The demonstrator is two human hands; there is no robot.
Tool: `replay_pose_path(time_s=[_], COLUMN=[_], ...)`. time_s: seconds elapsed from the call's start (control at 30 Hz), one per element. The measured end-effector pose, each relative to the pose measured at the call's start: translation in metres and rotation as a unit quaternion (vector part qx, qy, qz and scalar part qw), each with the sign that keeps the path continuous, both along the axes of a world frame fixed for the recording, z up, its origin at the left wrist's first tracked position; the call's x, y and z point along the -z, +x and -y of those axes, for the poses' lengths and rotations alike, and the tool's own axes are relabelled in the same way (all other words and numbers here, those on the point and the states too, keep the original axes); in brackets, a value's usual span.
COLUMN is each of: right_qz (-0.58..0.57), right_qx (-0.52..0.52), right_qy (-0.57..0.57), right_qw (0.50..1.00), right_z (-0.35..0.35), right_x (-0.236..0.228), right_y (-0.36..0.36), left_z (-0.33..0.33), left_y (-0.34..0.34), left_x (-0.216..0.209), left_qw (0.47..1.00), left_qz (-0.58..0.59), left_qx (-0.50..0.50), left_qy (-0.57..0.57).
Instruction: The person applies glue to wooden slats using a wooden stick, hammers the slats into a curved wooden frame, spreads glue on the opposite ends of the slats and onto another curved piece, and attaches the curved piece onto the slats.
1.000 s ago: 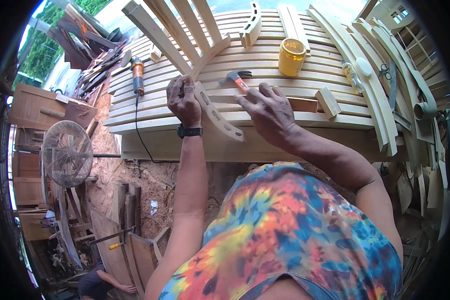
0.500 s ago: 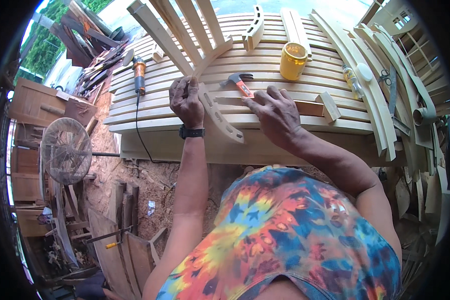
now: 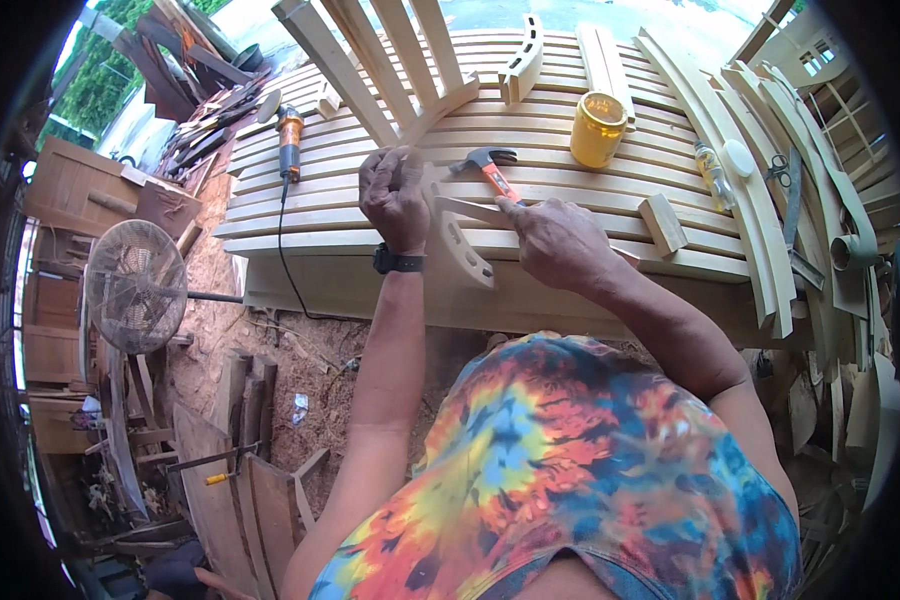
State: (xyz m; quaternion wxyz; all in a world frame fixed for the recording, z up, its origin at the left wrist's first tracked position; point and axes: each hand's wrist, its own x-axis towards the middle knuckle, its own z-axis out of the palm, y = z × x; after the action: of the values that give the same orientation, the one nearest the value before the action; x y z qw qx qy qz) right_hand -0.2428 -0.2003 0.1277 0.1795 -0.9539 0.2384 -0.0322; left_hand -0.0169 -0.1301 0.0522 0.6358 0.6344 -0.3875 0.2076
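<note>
My left hand (image 3: 395, 200), wearing a dark wristwatch, is closed with the fingertips pinched together; what lies in them is hidden. Beside it, a curved slotted wooden rail (image 3: 467, 258) reaches over the bench's near edge. Just beyond the fingers, several wooden slats (image 3: 375, 65) rise from another curved rail (image 3: 438, 112). My right hand (image 3: 565, 240) is closed around a long, flat blade-like tool (image 3: 470, 210), its narrow end pointing toward the slotted rail and its index finger stretched along it. A claw hammer (image 3: 497, 178) with an orange handle lies partly behind this hand.
The slatted wooden bench (image 3: 320, 215) carries a yellow jar (image 3: 599, 130), a wood block (image 3: 662, 224), a slotted curved piece (image 3: 522, 65), a corded power tool (image 3: 289, 145), a bottle (image 3: 713, 178) and scissors (image 3: 778, 170). A fan (image 3: 137, 285) stands left; long wood strips crowd the right.
The tool in my right hand has tilted, its rear end coming lower and closer to me. My left hand has shifted slightly right. The whole view has moved a little.
</note>
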Motion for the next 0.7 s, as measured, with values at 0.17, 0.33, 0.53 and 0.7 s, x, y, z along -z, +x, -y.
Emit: replay_pose_path(time_s=[0.17, 0.33, 0.53, 0.7], right_qz=[-0.017, -0.013, -0.055, -0.02], right_qx=[-0.002, -0.005, 0.055, 0.075], right_qy=[0.0, 0.027, 0.02, -0.008], right_qw=[1.0, 1.0, 0.997, 0.997], right_z=[-0.001, 0.006, 0.007, 0.014], right_x=[-0.002, -0.001, -0.014, -0.028], right_y=[0.01, 0.008, -0.012, -0.034], left_z=[0.005, 0.007, 0.017, 0.015], left_y=[-0.013, -0.014, -0.021, -0.012], left_x=[-0.002, -0.002, -0.001, 0.004], left_qw=[1.0, 0.996, 0.998, 0.996], left_qz=[0.005, 0.079, 0.01, 0.077], left_qx=[0.008, -0.014, 0.001, -0.002], left_qy=[0.018, 0.027, 0.062, 0.046])
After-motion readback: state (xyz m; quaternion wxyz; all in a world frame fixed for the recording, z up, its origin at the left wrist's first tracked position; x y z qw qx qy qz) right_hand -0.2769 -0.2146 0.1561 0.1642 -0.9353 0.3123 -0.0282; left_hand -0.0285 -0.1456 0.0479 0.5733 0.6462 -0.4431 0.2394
